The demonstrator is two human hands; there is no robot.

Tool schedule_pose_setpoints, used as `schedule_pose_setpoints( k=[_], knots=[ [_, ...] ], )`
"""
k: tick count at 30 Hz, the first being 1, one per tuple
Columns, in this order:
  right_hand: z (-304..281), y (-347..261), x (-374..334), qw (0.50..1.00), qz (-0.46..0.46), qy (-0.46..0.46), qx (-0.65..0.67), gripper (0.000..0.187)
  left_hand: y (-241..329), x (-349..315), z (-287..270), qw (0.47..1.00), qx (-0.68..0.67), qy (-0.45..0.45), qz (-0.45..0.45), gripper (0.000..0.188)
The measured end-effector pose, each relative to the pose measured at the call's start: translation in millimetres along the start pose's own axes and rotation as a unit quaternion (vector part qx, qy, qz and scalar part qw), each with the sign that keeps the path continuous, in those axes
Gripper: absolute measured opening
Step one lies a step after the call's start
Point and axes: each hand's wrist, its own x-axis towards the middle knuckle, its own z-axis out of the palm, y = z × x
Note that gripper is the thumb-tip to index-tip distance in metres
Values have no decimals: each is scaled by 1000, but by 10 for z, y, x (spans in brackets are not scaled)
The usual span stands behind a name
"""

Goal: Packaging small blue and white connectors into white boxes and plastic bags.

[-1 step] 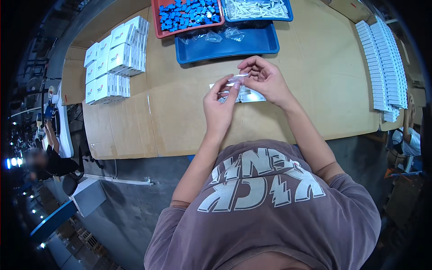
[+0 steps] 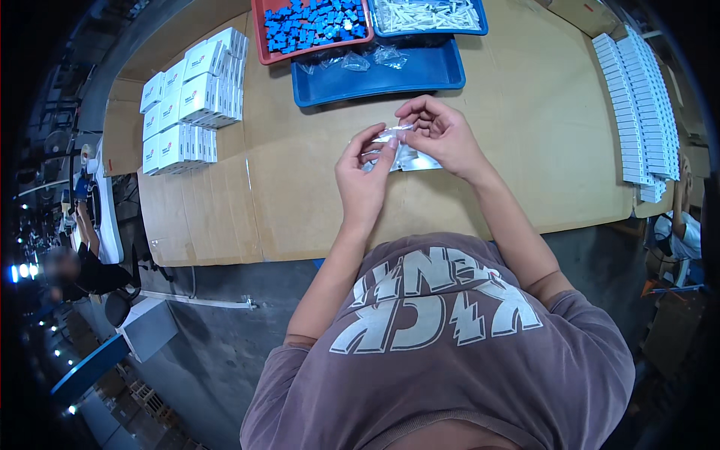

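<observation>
Over the near middle of the cardboard-covered table, my left hand (image 2: 364,169) and my right hand (image 2: 444,141) come together. Between their fingertips is a small, clear, shiny plastic piece (image 2: 396,132), which looks like a little bag; fingers hide part of it. Both thumbs and forefingers are bent in a pinch on it. Just beneath the hands lies a flat silvery-white item (image 2: 421,161) on the cardboard, largely covered by the fingers, so I cannot tell its kind.
Beyond my hands stands a blue tray (image 2: 379,88) with clear plastic bags. Behind it are a red tray (image 2: 264,46) of blue plastic parts and another blue tray (image 2: 472,31) of white pieces. White boxes (image 2: 176,112) are stacked left, more boxes (image 2: 634,112) right. People work at both sides.
My hands have shifted very slightly, with the left hand a touch further left. The clear plastic piece sits a little lower and flatter between the fingers.
</observation>
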Motion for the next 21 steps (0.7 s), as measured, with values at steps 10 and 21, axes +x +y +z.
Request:
schedule_pose_setpoints(
  k=[10, 21],
  knots=[
    [-35, 86, -56, 995, 48, 47, 76, 22, -74, 29, -15, 995, -90, -4, -33, 18],
    [-73, 98, -65, 994, 61, 44, 75, 15, -110, 36, -26, 994, -96, -17, -44, 16]
  ],
)
